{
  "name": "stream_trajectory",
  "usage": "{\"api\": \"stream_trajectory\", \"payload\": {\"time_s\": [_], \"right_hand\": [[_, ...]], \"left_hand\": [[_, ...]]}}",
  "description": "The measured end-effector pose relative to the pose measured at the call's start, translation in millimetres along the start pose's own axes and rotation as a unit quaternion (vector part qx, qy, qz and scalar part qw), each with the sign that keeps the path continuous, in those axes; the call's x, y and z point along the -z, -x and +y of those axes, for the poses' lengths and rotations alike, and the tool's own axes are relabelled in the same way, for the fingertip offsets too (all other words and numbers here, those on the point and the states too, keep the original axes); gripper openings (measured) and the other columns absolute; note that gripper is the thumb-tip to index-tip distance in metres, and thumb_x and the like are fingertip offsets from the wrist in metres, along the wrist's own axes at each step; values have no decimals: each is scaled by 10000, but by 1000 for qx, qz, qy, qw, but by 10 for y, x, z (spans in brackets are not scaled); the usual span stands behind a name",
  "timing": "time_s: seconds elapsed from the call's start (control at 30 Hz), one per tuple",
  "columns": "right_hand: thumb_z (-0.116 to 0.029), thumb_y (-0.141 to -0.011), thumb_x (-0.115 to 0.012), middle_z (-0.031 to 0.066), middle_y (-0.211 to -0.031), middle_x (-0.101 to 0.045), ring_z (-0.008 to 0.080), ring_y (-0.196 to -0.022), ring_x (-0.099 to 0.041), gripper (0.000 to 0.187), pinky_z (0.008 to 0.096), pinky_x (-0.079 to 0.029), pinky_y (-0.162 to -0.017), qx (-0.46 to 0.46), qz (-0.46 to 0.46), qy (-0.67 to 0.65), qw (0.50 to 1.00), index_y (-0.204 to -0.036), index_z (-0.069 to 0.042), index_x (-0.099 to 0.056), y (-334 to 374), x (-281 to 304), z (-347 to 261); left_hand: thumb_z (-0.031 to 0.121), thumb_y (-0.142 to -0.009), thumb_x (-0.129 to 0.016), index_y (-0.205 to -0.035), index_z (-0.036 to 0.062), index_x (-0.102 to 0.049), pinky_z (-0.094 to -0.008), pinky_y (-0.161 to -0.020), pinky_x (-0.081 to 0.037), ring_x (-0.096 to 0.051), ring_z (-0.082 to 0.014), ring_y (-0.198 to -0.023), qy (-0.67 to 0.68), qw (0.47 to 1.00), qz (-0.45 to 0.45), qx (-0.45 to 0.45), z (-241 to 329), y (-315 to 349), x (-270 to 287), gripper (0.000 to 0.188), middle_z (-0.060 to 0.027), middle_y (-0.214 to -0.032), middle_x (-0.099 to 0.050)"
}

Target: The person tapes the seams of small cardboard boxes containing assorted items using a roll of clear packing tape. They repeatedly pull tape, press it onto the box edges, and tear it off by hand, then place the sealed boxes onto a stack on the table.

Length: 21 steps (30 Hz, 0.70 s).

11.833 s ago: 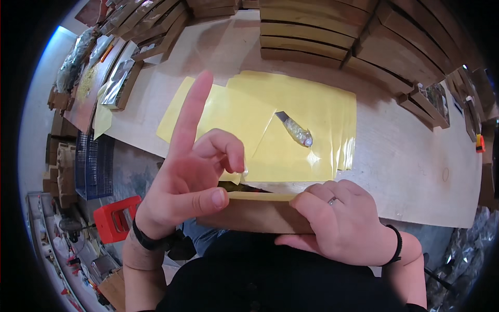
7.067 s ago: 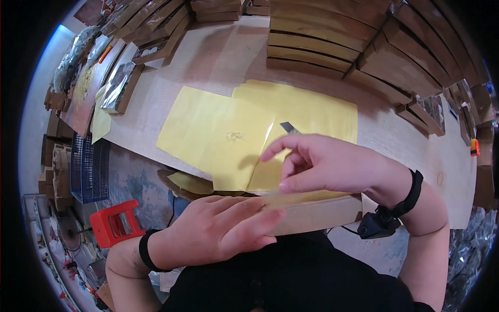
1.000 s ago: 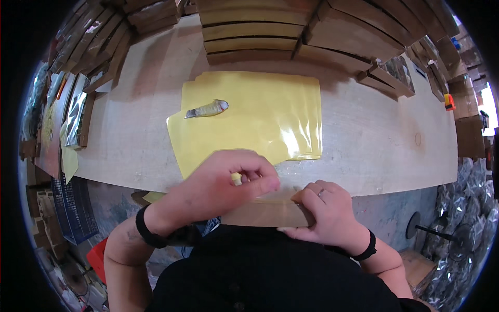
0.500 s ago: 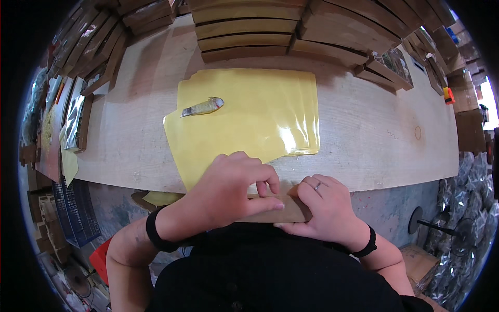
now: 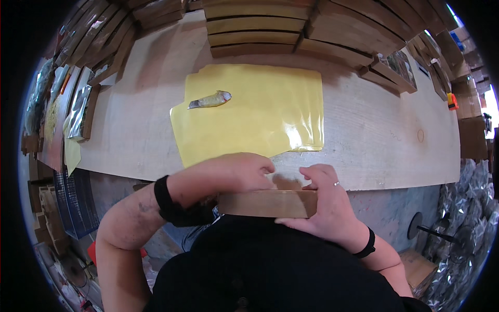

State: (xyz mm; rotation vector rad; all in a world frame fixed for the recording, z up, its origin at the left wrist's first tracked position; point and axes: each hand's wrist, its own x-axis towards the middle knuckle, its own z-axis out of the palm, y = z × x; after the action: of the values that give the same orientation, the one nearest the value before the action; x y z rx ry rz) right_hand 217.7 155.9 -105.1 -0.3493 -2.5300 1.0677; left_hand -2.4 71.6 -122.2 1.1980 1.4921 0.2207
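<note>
A narrow brown cardboard box [image 5: 265, 204] lies close against my body at the table's front edge, its long side facing me. My right hand [image 5: 330, 200] grips its right end, thumb along the near side and fingers over the far side. Along the far edge, my left hand [image 5: 241, 172] is bent in with curled fingers, touching the box; its thumb and part of the fingers are hidden. Beyond both hands, a stack of yellow sheets [image 5: 249, 119] lies on the table. On the sheets rests a small crumpled roll, perhaps of tape or wrapping [image 5: 210, 100].
Stacked cardboard boxes [image 5: 254, 37] line the back of the pale wooden table [image 5: 379, 140]. More boxes stand at left, above a blue plastic crate [image 5: 77, 208]. An orange tape measure or similar tool [image 5: 452, 101] is at far right. Silvery plastic packets [image 5: 462, 234] hang lower right.
My left hand has moved from above the box to its far edge, with the forearm swinging outward. The box's long side now faces me more fully. The view has shifted slightly.
</note>
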Motion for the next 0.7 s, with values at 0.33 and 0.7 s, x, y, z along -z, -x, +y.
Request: {"api": "stream_trajectory", "payload": {"time_s": [0.33, 0.7], "right_hand": [[-195, -874, -740, 2, -957, -661, 81, -878, -590, 329, 242, -483, -800, -280, 250, -116, 920, -1121, 9, -669, 269, 1675, 485], [-395, -986, -586, 49, -1042, -719, 185, -926, -682, 345, 331, -546, -830, -232, 556, -372, 706, -1123, -89, -664, -233, 3143, 2865]], "left_hand": [[106, -972, -530, -1195, -36, -624, -360, -979, -443, -593, -284, -1101, -42, 777, 629, 4, -932, 1354, 118, 280, -167, -1181, -630], [8, -889, -550, -1435, -13, -373, -495, -1162, -263, -280, -420, -1430, -137, 717, 663, 164, -1854, 1014, -1399, 575, -213, -1530, -333]]}}
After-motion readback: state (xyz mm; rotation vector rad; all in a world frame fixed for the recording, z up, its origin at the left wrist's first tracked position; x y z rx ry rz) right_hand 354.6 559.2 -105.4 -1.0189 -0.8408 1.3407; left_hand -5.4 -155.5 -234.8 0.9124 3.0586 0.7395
